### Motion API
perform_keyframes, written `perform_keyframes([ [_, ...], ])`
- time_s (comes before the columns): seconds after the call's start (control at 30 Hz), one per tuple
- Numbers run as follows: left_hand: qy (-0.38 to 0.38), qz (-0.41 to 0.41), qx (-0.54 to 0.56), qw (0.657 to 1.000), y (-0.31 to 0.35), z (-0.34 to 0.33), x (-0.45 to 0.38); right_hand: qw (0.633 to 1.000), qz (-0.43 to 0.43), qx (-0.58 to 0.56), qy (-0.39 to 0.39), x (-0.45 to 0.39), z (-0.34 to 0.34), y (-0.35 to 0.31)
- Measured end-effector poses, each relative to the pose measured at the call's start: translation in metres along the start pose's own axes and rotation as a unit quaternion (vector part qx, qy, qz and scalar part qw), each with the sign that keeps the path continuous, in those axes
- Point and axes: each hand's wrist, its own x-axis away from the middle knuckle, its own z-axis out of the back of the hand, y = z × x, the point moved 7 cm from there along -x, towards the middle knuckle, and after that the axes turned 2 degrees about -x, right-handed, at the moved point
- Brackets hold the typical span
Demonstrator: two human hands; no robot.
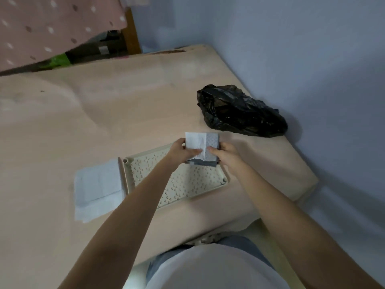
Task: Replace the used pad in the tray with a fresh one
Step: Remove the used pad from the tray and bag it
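Observation:
A folded pad [201, 146], white on one side and grey-patterned on the other, is held up above the far edge of the cream tray [187, 184]. My left hand [181, 151] grips its left side and my right hand [224, 152] grips its right side. The tray has a raised patterned floor with no pad lying in it. A second pad [98, 188], white and flat, lies on the surface just left of the tray.
A crumpled black plastic bag [239, 110] lies to the far right near the blue wall. The tray rests on a beige mattress-like surface [104, 113] whose right corner ends near the wall. A pink spotted cloth [52, 28] hangs at the back left.

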Motion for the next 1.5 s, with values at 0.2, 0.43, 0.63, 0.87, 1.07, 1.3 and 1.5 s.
perform_keyframes([
  [0.2, -0.022, -0.033, -0.038, 0.998, 0.028, -0.037, -0.013, 0.998, -0.008, -0.013, 0.063, -0.002, 0.041, -0.003],
  [0.43, -0.038, -0.053, -0.08, 0.995, 0.05, -0.082, -0.041, 0.988, -0.027, -0.038, 0.148, -0.01, 0.092, -0.005],
  [0.63, 0.003, -0.069, -0.155, 0.985, 0.072, -0.11, -0.065, 0.974, 0.005, 0.078, 0.211, -0.03, 0.123, -0.034],
  [0.87, 0.082, -0.067, -0.287, 0.952, 0.105, -0.126, -0.097, 0.92, 0.001, 0.338, 0.197, -0.061, 0.135, -0.069],
  [1.07, 0.137, -0.072, -0.441, 0.884, 0.122, -0.134, -0.128, 0.924, -0.021, 0.338, 0.179, -0.096, 0.129, -0.07],
  [1.3, 0.171, -0.067, -0.458, 0.87, 0.121, -0.145, -0.149, 0.916, -0.021, 0.357, 0.181, -0.121, 0.117, -0.072],
  [1.5, 0.135, -0.091, -0.476, 0.864, 0.109, -0.149, -0.163, 0.89, -0.009, 0.422, 0.174, -0.136, 0.122, -0.06],
])
